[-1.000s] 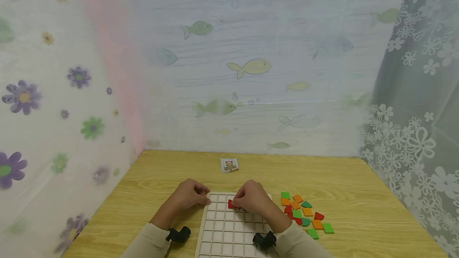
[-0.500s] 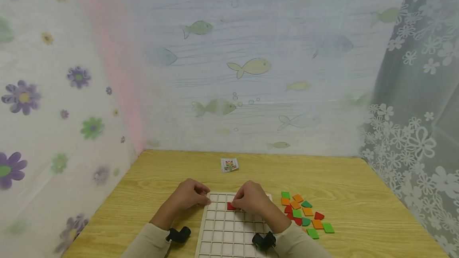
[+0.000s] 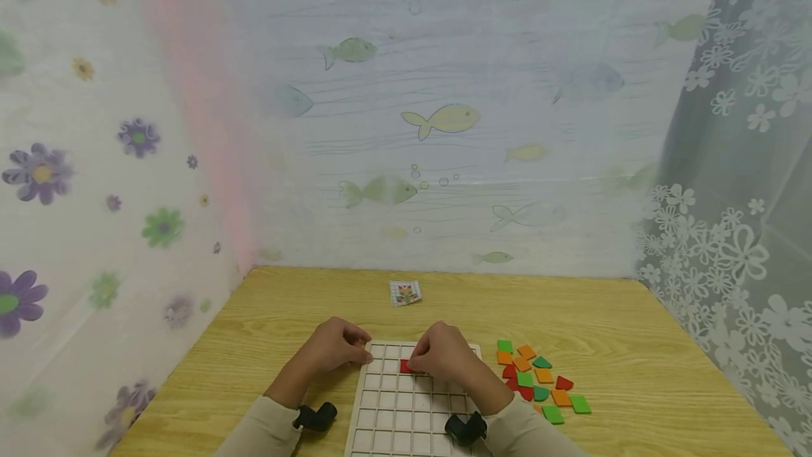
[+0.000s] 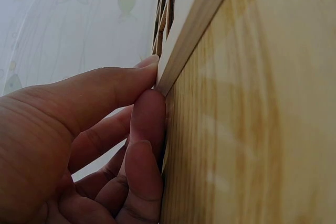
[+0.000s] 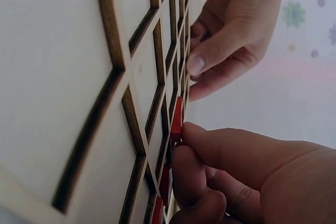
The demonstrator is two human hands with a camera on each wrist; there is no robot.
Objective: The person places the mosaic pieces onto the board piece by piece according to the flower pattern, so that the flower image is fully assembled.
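Note:
A pale wooden grid board (image 3: 388,418) lies in front of me, its surface split into square cells by raised ribs. At its far left corner my left hand (image 3: 333,345) grips the edge between thumb and fingers. My right hand (image 3: 442,354) pinches a small flat red tile (image 3: 404,367) over the upper cells. In the right wrist view that red tile (image 5: 177,121) is tilted against the ribs, under the thumb and index finger. Two more red pieces (image 5: 166,182) show beyond it there, partly behind the right fingers; the head view hides them.
Right of the board lies a loose group of orange, green and red tiles (image 3: 544,375), some square, some with a curved edge. A small card (image 3: 405,293) with a coloured grid picture lies beyond the board on the wooden table (image 3: 304,291). Patterned sheets hang behind.
The red tile in my right fingers has shifted slightly left and nearer to me. My left hand stays at the board's corner.

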